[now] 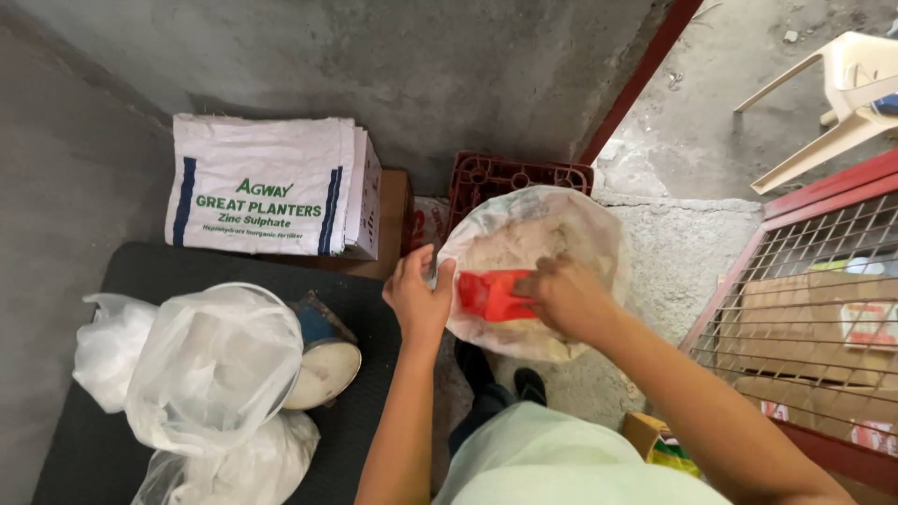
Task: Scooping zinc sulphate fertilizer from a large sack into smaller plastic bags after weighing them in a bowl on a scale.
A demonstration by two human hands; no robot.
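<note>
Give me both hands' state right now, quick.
Left hand: closed on the sack rim.
Right hand: closed on the red scoop.

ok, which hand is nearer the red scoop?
Right. The right hand grips the red scoop inside the open sack; the left hand holds the sack's rim just beside it.

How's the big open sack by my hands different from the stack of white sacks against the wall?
The open sack stands upright with its mouth spread, showing pale powdery contents; the stacked sacks lie flat and folded. The open sack is rounded and crumpled; the stacked sacks are neat rectangles with green print and blue stripes. The left hand grips the open sack's rim while the right hand holds a red scoop inside; nobody touches the stack. Both are white.
</note>
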